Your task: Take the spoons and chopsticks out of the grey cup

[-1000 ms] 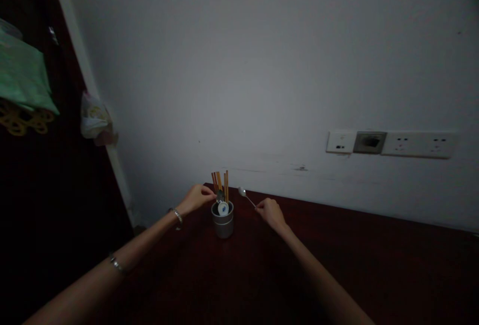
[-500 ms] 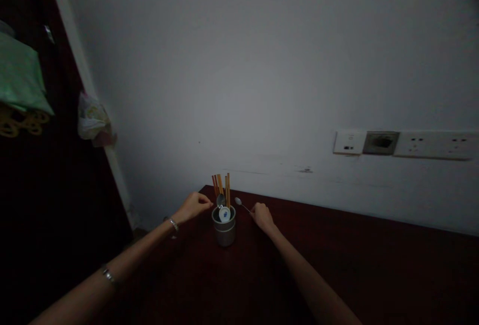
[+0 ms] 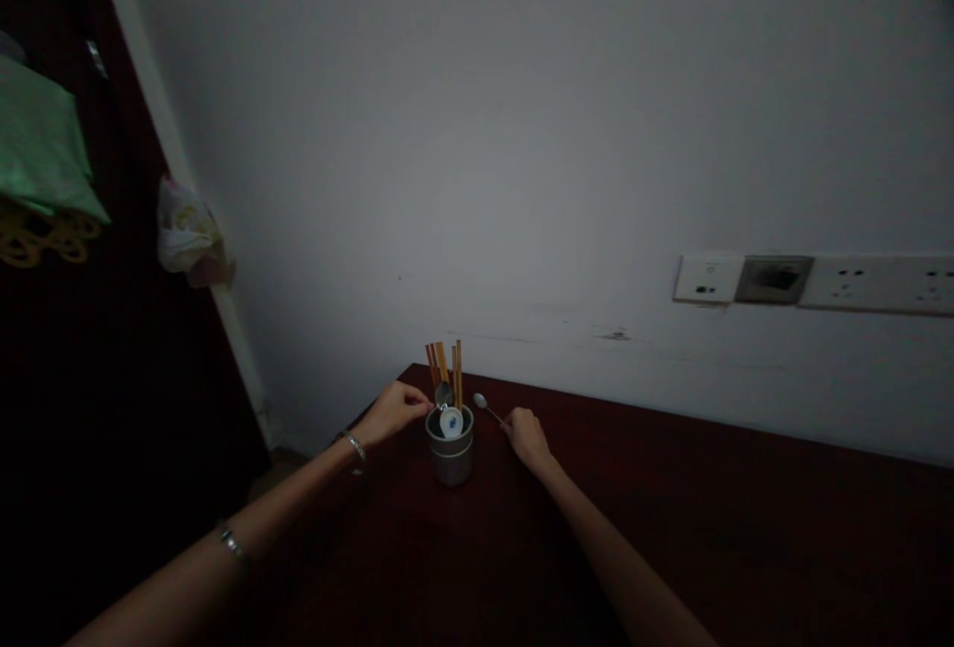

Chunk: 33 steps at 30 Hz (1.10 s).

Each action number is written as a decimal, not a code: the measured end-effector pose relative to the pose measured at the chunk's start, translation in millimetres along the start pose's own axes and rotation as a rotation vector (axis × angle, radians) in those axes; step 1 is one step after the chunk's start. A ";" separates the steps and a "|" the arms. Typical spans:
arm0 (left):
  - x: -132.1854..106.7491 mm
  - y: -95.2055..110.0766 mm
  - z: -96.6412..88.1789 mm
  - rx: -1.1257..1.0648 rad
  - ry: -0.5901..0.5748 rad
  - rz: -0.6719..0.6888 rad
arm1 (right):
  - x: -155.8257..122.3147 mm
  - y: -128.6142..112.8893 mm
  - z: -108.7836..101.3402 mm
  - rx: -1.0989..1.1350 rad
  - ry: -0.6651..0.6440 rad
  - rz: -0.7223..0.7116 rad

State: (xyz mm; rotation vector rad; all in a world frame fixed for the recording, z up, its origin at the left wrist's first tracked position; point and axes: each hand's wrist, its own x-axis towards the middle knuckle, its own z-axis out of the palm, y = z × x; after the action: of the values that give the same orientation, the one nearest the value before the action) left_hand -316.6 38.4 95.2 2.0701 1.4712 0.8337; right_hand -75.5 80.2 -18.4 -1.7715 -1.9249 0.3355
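Right at the middle, a small metal spoon point(image 3: 481, 402) is pinched by its handle in the right hand point(image 3: 526, 433), fingers closed around it, its bowl raised and pointing toward the grey cup point(image 3: 451, 456) just beside it. The cup stands upright on the dark red worktop point(image 3: 671, 528) near its back corner. It holds orange chopsticks point(image 3: 445, 369) standing on end, a white ceramic spoon point(image 3: 451, 421) with a blue mark, and another metal spoon point(image 3: 444, 393). The left hand point(image 3: 395, 409) sits against the cup's far-left rim with its fingers curled close together; whether it grips anything I cannot tell. A bracelet point(image 3: 356, 446) circles that wrist. Behind runs a pale wall point(image 3: 484, 130) with a row of sockets point(image 3: 812, 281); a green cloth point(image 3: 41, 145) hangs at far left.
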 end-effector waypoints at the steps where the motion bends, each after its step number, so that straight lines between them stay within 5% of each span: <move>1: 0.3 -0.2 1.6 -0.002 -0.001 0.008 | -1.7 -1.2 0.7 -0.030 0.019 -0.010; 14: 4.9 3.1 10.8 0.003 0.073 0.053 | -14.8 -10.0 -6.6 -0.072 0.007 -0.029; 19: 14.1 -1.8 7.4 0.027 0.194 0.034 | -28.9 -0.1 -16.5 -0.018 0.008 -0.076; 33: 30.2 -22.4 21.3 -0.109 0.148 -0.109 | -78.7 42.5 -58.9 0.138 0.032 -0.203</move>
State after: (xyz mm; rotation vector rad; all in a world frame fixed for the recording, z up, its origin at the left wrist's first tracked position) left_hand -309.1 73.6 71.3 1.8665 1.5636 1.0184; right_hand -6.5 -0.6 -4.9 -1.4709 -1.9878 0.3562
